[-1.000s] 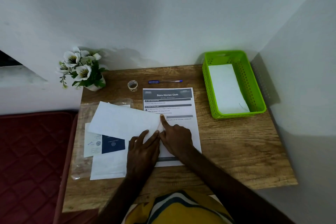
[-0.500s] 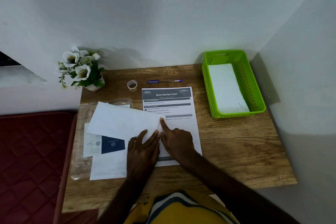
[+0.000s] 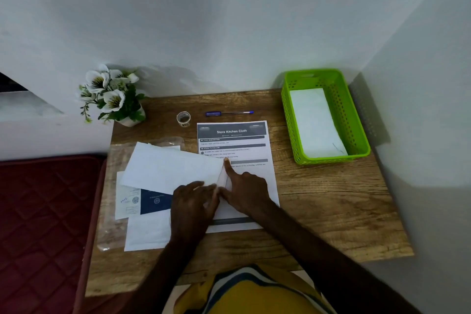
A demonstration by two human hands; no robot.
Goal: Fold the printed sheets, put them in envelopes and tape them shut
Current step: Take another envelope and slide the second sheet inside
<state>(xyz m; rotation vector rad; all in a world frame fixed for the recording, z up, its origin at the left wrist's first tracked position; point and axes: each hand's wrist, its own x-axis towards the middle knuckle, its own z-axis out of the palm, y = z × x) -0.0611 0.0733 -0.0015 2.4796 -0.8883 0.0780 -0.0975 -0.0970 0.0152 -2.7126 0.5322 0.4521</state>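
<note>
Near the wooden table's (image 3: 331,201) left edge, a white paper envelope (image 3: 170,168) lies tilted. The left hand (image 3: 192,205) presses flat on its right end, fingers spread, gripping nothing. The right hand (image 3: 246,192), forefinger extended, pins its flap over the printed sheet (image 3: 244,145). Neither hand has visibly moved since half a second ago.

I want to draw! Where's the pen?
The pen lies at the back of the table, just beyond the printed sheet, right of the tape roll.

Bare left hand (image 3: 194,201) lying flat, fingers spread; bare right hand (image 3: 246,191) pressing down beside it, index finger extending forward, thumbs touching
</note>
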